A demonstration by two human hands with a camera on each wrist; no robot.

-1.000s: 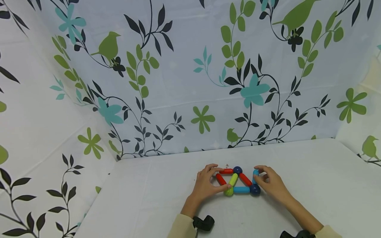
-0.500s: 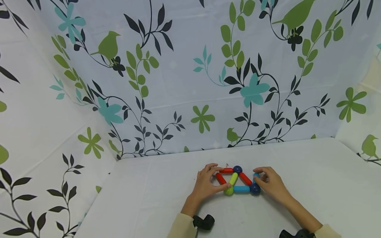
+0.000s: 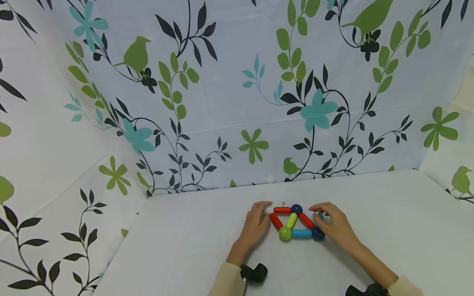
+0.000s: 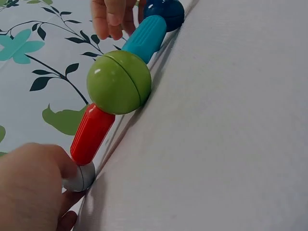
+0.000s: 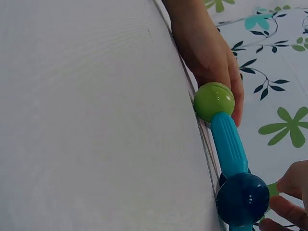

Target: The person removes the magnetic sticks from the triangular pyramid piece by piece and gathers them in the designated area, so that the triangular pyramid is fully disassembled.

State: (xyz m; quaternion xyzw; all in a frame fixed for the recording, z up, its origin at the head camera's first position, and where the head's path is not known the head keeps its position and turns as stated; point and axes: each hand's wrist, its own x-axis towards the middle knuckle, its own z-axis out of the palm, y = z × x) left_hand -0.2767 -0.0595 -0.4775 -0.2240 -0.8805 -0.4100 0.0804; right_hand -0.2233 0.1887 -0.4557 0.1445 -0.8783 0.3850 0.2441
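Note:
A flat frame of magnetic sticks and balls lies on the table. My left hand (image 3: 254, 224) holds the white ball (image 3: 268, 210) at its left corner, thumb and fingers around it. Red sticks (image 3: 282, 210) run from that ball to a dark blue ball (image 3: 296, 209) and to the green ball (image 3: 285, 233). A lime stick (image 3: 291, 220) crosses the middle; a light blue stick (image 3: 301, 233) joins the green ball to the near navy ball (image 5: 243, 199). My right hand (image 3: 335, 224) has thumb and fingers apart beside another light blue stick (image 3: 321, 216), partly hidden behind them.
The white table (image 3: 207, 238) carries the frame near its middle. A patterned cloth (image 3: 222, 102) hangs behind the table. Black wrist straps (image 3: 254, 273) sit on both forearms.
My left thumb has left the green ball and moved to the white ball, uncovering the green one. My right fingers have spread away from the light blue stick.

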